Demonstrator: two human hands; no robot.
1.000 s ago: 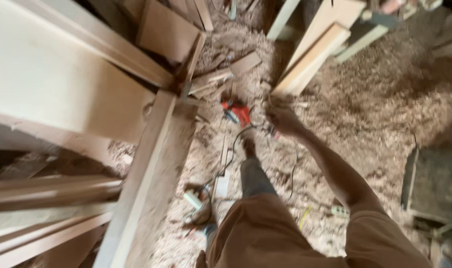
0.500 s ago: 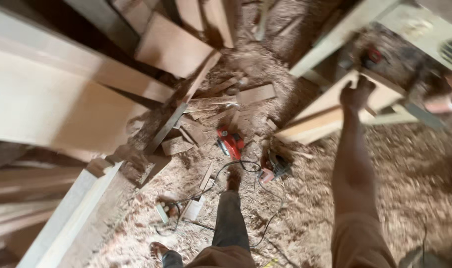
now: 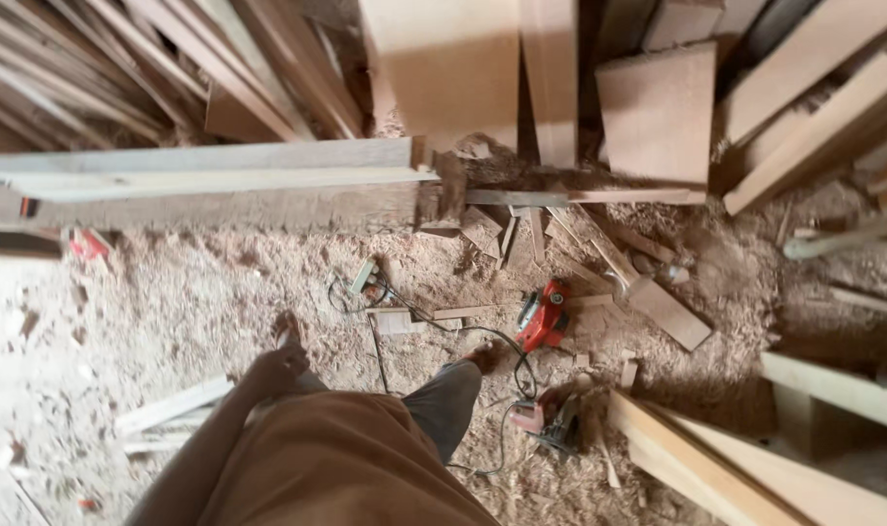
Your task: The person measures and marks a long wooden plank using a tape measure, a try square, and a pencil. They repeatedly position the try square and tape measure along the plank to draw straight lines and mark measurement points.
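Where sawdust covers the floor [image 3: 171,292], left hand [image 3: 273,370] loosely curled and empty beside the thigh, right hand out of view, red power tool [image 3: 544,317] nearby, planks [image 3: 210,170] stacked around.

Power tool [image 3: 544,315] right of left hand [image 3: 273,371]

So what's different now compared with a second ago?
The view has swung round. The right arm, stretched toward the boards and machine half a second ago, is out of view. The left hand now hangs empty by the hip. Nothing visibly picked up. The red power tool, its cord and the sawdust floor lie as before; the long plank now crosses the top.
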